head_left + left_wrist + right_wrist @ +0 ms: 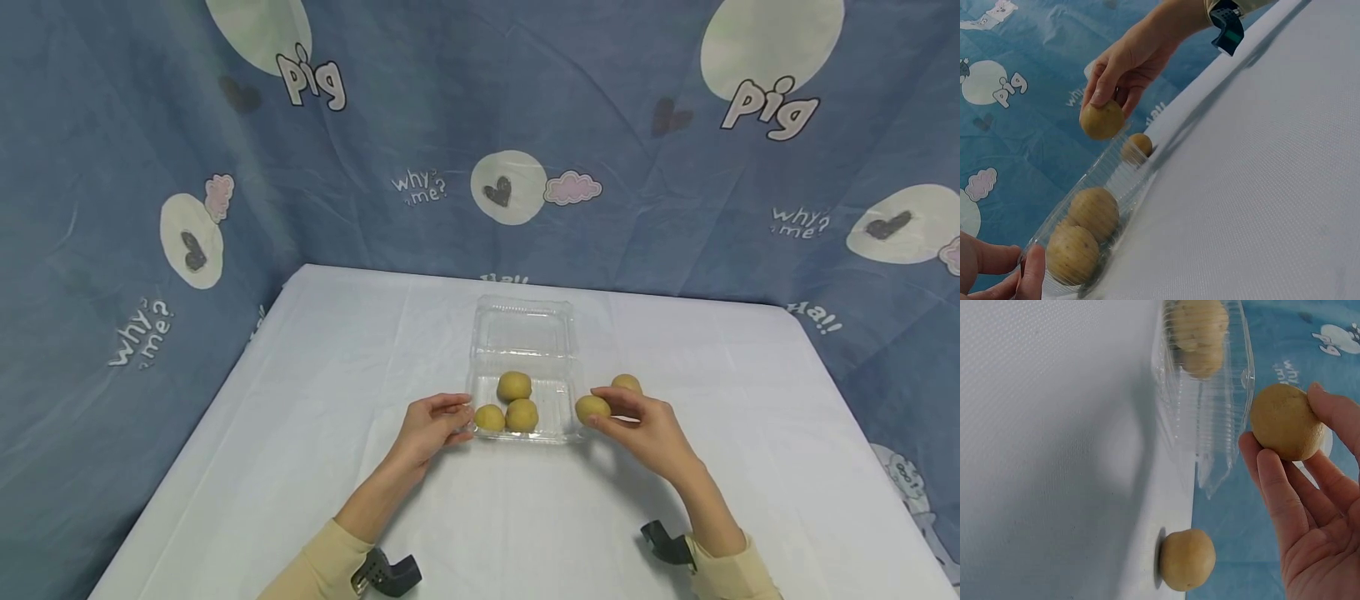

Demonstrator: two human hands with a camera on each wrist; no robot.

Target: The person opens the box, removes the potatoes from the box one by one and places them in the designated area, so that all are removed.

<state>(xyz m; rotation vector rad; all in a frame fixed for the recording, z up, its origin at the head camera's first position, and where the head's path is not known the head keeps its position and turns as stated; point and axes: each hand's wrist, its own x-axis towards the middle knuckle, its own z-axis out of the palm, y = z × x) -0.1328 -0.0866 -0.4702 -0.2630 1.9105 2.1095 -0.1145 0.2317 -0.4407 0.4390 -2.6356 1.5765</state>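
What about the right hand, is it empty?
No, the right hand holds a potato between its thumb and fingers.

Bare hands (429,432), pale yellow sleeves (324,560), angular wrist devices (394,577), seemingly black.

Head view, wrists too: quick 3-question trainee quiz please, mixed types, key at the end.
1. How many potatoes are in the box?
2. True or false: the right hand holds a potato clear of the table.
3. What does the left hand grip? A) the right hand B) the box C) a potato

Key: 1. Three. 2. True. 3. B.
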